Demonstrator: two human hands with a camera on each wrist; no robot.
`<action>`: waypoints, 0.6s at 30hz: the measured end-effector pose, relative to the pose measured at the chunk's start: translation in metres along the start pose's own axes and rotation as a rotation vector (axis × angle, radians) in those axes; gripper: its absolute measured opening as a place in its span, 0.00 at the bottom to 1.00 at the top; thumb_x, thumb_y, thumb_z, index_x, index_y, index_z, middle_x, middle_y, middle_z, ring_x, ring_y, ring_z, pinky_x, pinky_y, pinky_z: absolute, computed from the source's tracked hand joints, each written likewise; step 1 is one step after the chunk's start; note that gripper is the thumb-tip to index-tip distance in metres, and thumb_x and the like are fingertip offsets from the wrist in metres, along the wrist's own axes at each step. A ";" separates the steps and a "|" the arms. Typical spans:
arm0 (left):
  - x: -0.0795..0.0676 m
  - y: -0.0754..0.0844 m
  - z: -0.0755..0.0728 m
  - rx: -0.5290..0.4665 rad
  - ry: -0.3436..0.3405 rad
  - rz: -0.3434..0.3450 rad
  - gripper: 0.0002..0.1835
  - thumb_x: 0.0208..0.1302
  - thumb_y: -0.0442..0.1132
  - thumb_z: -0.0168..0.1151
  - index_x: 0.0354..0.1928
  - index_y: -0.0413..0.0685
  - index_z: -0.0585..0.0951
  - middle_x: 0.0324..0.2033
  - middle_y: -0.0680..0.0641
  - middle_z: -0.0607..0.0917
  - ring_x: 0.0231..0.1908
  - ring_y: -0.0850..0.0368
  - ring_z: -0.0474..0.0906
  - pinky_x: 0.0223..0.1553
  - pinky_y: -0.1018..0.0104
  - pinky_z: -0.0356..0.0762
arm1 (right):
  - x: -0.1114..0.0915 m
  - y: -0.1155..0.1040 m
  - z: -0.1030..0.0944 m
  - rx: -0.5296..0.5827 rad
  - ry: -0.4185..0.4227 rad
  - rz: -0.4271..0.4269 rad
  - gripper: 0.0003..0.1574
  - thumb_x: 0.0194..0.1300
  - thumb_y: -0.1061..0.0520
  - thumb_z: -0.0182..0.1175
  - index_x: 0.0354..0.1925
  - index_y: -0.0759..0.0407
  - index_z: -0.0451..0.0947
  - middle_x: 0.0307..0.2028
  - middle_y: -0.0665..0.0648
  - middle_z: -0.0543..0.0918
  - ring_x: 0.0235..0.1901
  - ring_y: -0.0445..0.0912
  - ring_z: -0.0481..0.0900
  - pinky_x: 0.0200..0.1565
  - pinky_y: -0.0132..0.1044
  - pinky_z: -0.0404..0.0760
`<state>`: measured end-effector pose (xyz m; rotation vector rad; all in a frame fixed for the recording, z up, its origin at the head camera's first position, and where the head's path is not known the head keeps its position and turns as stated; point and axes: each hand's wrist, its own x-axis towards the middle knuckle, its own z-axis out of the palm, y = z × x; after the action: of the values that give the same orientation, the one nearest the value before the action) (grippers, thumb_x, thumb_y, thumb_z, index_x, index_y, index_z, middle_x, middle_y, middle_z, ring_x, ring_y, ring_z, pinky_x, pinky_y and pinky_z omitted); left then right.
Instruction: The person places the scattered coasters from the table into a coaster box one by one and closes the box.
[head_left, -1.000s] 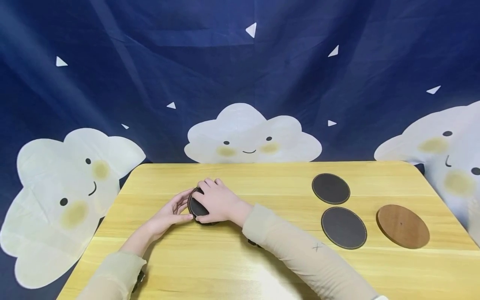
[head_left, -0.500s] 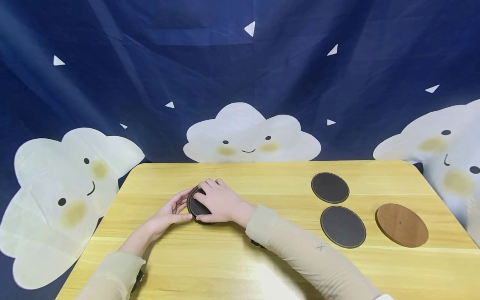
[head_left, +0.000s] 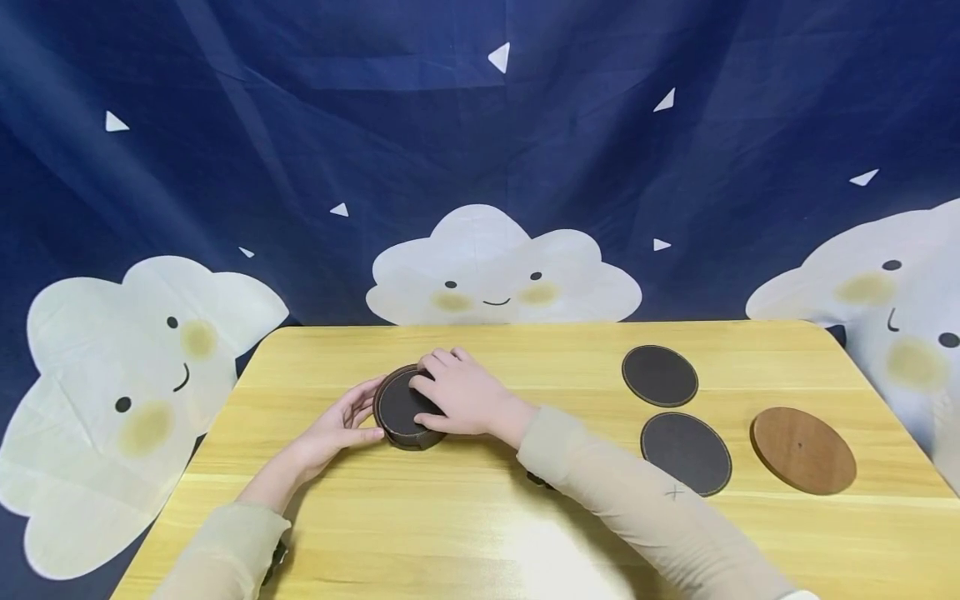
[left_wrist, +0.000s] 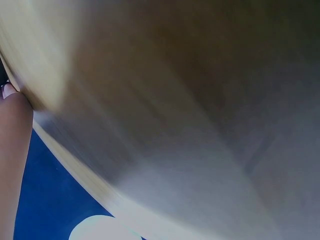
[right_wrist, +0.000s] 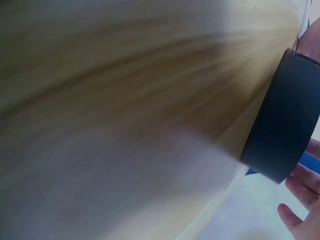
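Observation:
A round dark coaster holder (head_left: 408, 442) stands on the table at centre left in the head view. A dark coaster (head_left: 397, 404) with a stitched edge lies flat at its top. My left hand (head_left: 337, 429) holds the holder's left side, thumb in front and fingers behind. Over the right part of the coaster is my right hand (head_left: 468, 396), its fingers loosely bent; whether the fingertips touch it I cannot tell. The right wrist view has the holder's smooth dark wall (right_wrist: 282, 115) at its right edge, with fingers beside it. Mostly blurred tabletop fills the left wrist view.
Two more dark round coasters (head_left: 660, 376) lie flat at the right of the wooden table (head_left: 420, 525), one nearer than the other. My right sleeve overlaps the nearer coaster's edge. Further right lies a brown wooden disc (head_left: 804, 451). A blue cloud-printed cloth (head_left: 420, 142) hangs behind.
My right hand has slid right, off the middle of the coaster, uncovering more of its top and the holder's front. My left hand has stayed on the holder.

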<state>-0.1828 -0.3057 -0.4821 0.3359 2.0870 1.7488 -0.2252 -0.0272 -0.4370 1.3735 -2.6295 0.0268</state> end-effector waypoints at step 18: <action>0.000 0.000 0.001 -0.005 0.004 0.007 0.48 0.69 0.29 0.68 0.84 0.40 0.52 0.80 0.28 0.58 0.64 0.80 0.71 0.66 0.87 0.67 | -0.044 0.045 -0.010 -0.032 0.004 0.032 0.33 0.74 0.34 0.60 0.64 0.52 0.78 0.63 0.58 0.79 0.65 0.54 0.73 0.67 0.51 0.73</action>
<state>-0.1821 -0.3050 -0.4820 0.3390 2.0866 1.7598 -0.2355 0.0353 -0.4319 1.3202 -2.6367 -0.0076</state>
